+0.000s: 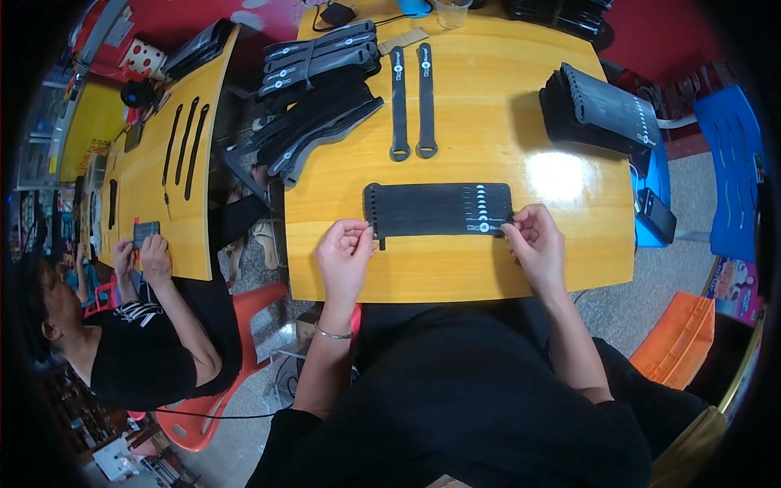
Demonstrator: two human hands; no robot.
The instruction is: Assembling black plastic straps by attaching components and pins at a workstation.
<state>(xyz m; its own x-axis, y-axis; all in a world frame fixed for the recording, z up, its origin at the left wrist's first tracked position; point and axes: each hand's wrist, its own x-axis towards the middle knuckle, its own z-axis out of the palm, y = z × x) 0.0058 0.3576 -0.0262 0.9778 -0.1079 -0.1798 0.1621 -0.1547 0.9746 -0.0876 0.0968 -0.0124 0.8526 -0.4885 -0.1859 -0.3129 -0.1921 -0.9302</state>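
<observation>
An overlapped row of black straps (423, 210) lies crosswise on the yellow table (464, 272) in front of me, with slotted ends at the left and white print near the right. My left hand (344, 259) has its fingers closed in a pinch at the row's near left corner, where a short strap end sticks out. At the near right corner, my right hand (537, 246) pinches the other end of the nearest strap. Beyond the row, two loose straps, one on the left (399, 106) and one on the right (427, 102), lie side by side lengthwise.
Tied strap bundles (317, 61) and a heap of dark straps (321, 134) occupy the back left. A thick strap stack (598, 110) sits at the right edge. On the left, a co-worker (154, 342) handles straps at another table (183, 232). An orange crate (674, 340) stands low at right.
</observation>
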